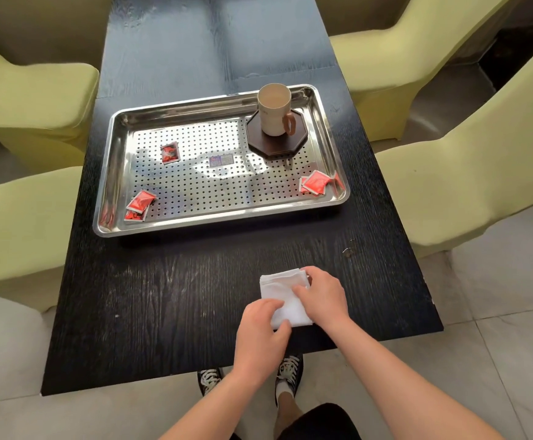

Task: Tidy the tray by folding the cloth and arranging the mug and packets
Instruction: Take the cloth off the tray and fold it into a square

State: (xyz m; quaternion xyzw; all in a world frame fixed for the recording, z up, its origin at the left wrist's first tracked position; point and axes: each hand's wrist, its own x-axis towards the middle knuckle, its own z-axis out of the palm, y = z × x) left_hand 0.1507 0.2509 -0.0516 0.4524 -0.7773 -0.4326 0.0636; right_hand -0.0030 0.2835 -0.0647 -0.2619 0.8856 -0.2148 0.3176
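At the bench (pixel 163 296) front edge, our left hand (pixel 260 335) and right hand (pixel 324 296) both pinch the cloth (pixel 279 282); we should square its corners, then flatten the crease

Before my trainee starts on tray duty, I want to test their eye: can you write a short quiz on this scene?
1. True or false: the left hand and right hand both hold the white cloth on the black table, outside the steel tray.
2. The mug stands on: A the bare tray floor; B a dark octagonal coaster; C the cloth.
3. In how many separate spots in the tray do red packets lie?
Key: 1 true; 2 B; 3 three.
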